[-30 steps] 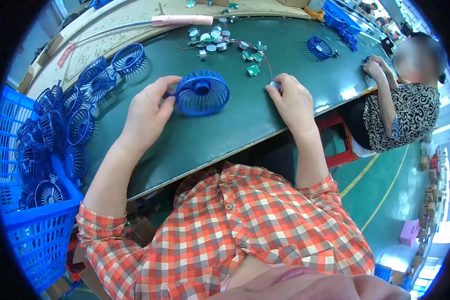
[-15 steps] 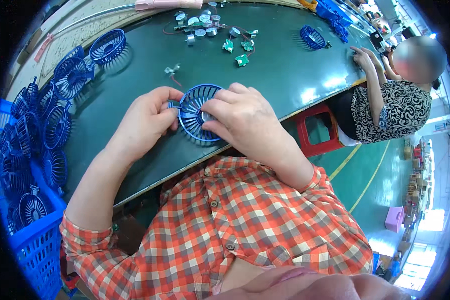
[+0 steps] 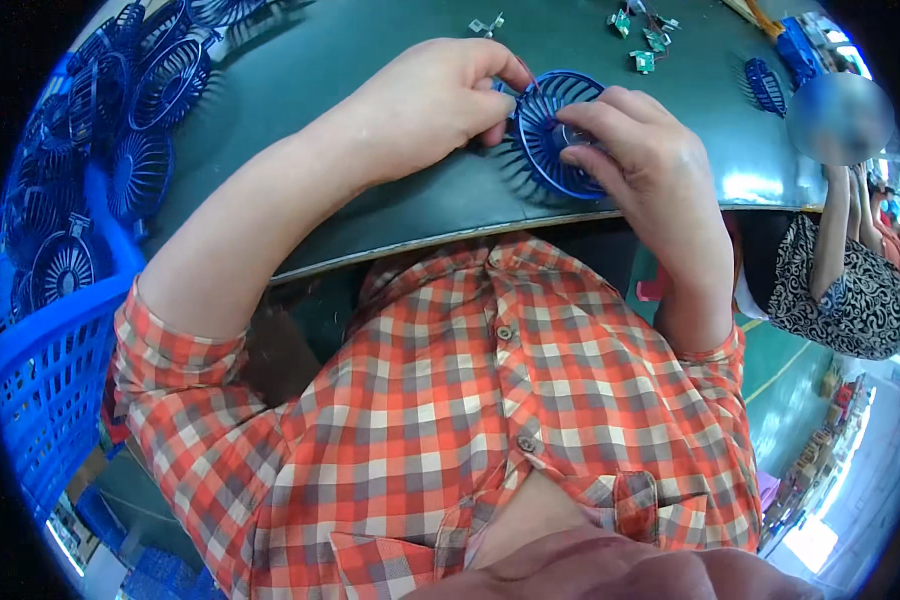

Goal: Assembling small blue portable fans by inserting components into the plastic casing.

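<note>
A round blue plastic fan grille (image 3: 545, 135) lies near the front edge of the dark green table (image 3: 370, 60). My left hand (image 3: 435, 100) grips its left rim with thumb and fingers. My right hand (image 3: 635, 150) covers its right side, fingers pressing on the hub at the centre. Part of the grille is hidden under my right fingers.
Several more blue grilles (image 3: 160, 85) lie piled at the table's far left, and others fill a blue basket (image 3: 45, 340) at my left. Small green circuit boards (image 3: 645, 40) and a metal clip (image 3: 487, 24) lie further back. Another person in a patterned top (image 3: 840, 290) sits at the right.
My view has tipped down and closer. Both hands have drawn the grille toward the table's front edge, and my right hand has settled on its hub.
</note>
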`<action>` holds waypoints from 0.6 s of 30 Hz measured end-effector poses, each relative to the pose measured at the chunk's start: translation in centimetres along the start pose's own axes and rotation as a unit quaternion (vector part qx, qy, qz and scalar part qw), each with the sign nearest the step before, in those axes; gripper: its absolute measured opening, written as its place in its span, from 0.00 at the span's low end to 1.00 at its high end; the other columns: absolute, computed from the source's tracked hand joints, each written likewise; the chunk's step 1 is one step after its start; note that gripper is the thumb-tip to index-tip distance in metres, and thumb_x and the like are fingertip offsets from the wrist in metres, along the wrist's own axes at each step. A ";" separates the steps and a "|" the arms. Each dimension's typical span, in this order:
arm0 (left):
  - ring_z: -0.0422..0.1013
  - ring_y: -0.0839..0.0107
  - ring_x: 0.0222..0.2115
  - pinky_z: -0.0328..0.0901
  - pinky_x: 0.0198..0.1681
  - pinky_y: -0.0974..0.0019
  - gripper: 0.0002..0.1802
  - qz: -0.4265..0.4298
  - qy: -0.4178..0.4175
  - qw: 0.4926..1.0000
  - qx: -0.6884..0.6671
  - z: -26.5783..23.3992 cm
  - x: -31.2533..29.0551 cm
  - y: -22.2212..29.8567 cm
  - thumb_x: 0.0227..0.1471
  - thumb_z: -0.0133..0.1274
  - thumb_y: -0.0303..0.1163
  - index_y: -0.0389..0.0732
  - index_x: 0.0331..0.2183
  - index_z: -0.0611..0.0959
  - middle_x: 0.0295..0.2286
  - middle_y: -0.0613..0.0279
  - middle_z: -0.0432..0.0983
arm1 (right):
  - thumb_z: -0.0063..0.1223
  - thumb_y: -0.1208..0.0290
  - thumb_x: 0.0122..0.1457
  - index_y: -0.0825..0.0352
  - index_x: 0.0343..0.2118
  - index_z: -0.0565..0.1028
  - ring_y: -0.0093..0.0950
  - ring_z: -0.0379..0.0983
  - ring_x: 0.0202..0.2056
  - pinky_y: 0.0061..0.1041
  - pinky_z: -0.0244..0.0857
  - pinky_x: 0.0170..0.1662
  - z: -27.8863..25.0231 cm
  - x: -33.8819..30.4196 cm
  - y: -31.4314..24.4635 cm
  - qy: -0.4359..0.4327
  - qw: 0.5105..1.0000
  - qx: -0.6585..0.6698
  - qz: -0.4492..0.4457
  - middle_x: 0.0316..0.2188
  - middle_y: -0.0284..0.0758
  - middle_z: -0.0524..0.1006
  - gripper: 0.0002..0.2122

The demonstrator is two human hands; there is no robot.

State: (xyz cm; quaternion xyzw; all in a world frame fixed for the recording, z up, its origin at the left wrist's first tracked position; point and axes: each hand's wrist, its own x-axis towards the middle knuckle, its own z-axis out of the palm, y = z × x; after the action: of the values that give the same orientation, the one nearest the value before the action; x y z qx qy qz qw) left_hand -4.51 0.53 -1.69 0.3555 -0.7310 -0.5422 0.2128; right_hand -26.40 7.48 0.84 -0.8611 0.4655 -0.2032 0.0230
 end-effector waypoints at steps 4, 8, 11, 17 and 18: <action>0.69 0.79 0.25 0.64 0.29 0.73 0.15 0.042 -0.019 0.999 0.007 0.0 0.7 -0.2 0.55 0.48 0.27 0.33 0.45 0.79 0.24 0.66 0.74 | 0.62 0.75 0.51 0.66 0.39 0.78 0.41 0.74 0.37 0.36 0.68 0.39 -1.1 -0.2 0.5 -0.015 1.000 -0.023 -0.008 0.32 0.39 0.76 0.12; 0.69 0.79 0.24 0.64 0.28 0.74 0.14 -0.048 -0.009 0.997 -0.053 -0.3 -0.3 0.4 0.55 0.48 0.24 0.36 0.44 0.79 0.24 0.67 0.74 | 0.62 0.72 0.49 0.63 0.39 0.76 0.40 0.74 0.35 0.37 0.69 0.37 -0.6 0.4 1.5 -0.048 0.995 0.021 -0.081 0.30 0.38 0.73 0.13; 0.68 0.82 0.24 0.62 0.27 0.76 0.15 -0.073 -0.016 0.995 -0.069 -0.4 -0.1 0.6 0.57 0.48 0.26 0.36 0.47 0.78 0.24 0.69 0.74 | 0.62 0.70 0.50 0.62 0.38 0.76 0.38 0.74 0.34 0.37 0.69 0.36 0.0 0.5 2.3 -0.047 0.993 0.023 -0.103 0.30 0.36 0.73 0.12; 0.67 0.83 0.24 0.62 0.28 0.78 0.16 -0.102 -0.012 0.990 -0.099 -0.5 -0.1 0.9 0.57 0.48 0.25 0.35 0.48 0.77 0.24 0.70 0.74 | 0.63 0.66 0.51 0.63 0.45 0.75 0.37 0.75 0.36 0.35 0.69 0.37 -0.1 -0.1 1.8 -0.042 0.995 0.028 -0.081 0.34 0.36 0.73 0.18; 0.67 0.83 0.24 0.62 0.28 0.78 0.16 -0.108 -0.005 0.988 -0.112 -0.6 -0.1 1.0 0.58 0.47 0.25 0.35 0.48 0.76 0.24 0.70 0.74 | 0.63 0.65 0.51 0.63 0.47 0.74 0.36 0.75 0.37 0.35 0.69 0.37 -0.1 -0.3 1.8 -0.011 0.995 0.051 -0.083 0.36 0.36 0.73 0.20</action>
State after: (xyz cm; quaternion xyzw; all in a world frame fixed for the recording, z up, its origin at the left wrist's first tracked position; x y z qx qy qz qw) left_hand -4.32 0.37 -0.57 0.4035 -0.6244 -0.6419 0.1879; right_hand -27.99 6.69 0.44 -0.8966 0.3816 -0.2180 0.0550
